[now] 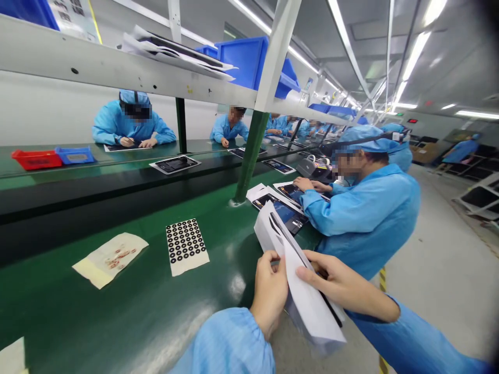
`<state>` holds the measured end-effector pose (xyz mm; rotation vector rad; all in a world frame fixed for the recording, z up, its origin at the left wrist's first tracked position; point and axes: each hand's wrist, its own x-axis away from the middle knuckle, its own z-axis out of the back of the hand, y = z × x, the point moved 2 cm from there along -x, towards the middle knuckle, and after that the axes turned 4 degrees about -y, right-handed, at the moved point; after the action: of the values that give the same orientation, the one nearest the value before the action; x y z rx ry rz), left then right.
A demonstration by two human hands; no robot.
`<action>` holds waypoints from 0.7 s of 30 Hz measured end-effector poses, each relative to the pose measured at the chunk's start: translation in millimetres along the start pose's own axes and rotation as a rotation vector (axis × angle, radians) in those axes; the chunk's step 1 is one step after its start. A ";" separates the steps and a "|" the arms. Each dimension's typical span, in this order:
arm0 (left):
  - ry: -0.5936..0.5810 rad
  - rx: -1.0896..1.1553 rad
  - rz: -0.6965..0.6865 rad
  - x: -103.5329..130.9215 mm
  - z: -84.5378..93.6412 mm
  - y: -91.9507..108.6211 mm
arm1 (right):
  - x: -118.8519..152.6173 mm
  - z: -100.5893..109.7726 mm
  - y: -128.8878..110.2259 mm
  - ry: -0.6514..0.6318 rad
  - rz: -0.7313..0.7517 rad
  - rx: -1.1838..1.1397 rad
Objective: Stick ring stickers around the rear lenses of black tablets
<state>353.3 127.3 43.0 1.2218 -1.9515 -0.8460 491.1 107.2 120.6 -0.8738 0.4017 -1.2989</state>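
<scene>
A stack of white sheets [312, 306] with thin black panels between them is held up, tilted, over the near edge of the green bench. My left hand [270, 285] is closed on the near left side of the stack, fingers curled at the paper edge. My right hand [335, 280] grips its right side, the thumb on top of the white paper and the other fingers partly hidden behind it. To the left on the bench lie a sheet of black ring stickers [185, 241] and a cream sheet with reddish marks [120, 255].
A green and white post [251, 150] rises from the bench [136, 311]. A co-worker in blue [362, 208] sits close on the right beside dark panels [286, 213]. Red [37, 159] and blue [75, 156] trays stand at the far left, and a shelf [117, 67] crosses above.
</scene>
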 end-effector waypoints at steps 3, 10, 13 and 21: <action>-0.003 0.079 0.046 -7.7 -5.2 -4.7 | 1.3 17.6 11.9 0.009 -0.028 -0.027; 0.094 0.209 0.144 -5.3 50.2 -19.6 | -2.2 63.5 74.5 -0.021 -0.152 -0.133; 0.160 0.157 0.157 7.9 88.0 -11.7 | -6.9 72.5 92.9 -0.014 -0.125 -0.124; 0.153 0.062 0.326 33.3 123.5 18.9 | -5.3 67.9 83.4 0.013 -0.201 -0.207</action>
<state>233.0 124.3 -4.5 0.9358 -1.9906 -0.5141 592.7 136.3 99.8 -1.1020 0.4741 -1.4658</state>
